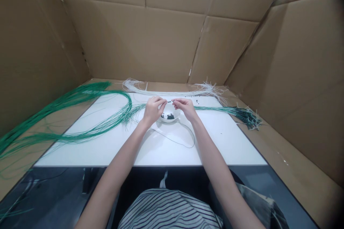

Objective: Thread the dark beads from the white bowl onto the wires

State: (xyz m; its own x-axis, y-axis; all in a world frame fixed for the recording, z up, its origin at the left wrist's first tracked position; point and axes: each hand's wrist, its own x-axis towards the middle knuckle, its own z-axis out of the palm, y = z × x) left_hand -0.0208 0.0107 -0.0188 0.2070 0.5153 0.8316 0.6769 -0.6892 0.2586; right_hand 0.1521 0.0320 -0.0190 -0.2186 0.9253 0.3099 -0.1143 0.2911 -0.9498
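My left hand (pixel 153 111) and my right hand (pixel 185 109) hang above a small white bowl (pixel 170 118), their fingertips pinched close together. Between them runs a thin dark cord (pixel 185 139), which loops down onto the white board (pixel 80 150) in front of the bowl. Small black beads (pixel 170 116) lie in the bowl. A long bundle of green strands (pixel 88 136) sprawls across the left side of the board and runs behind my hands to a dark, tangled end (pixel 248 117) at the right. My fingers hide the exact point of the pinch.
A curved bundle of white strands (pixel 161 93) lies along the board's far edge, with a few loose black beads (pixel 197 102) near it. Cardboard walls (pixel 134 35) surround the board on three sides. A dark glossy surface (pixel 53 189) lies below the board's near edge.
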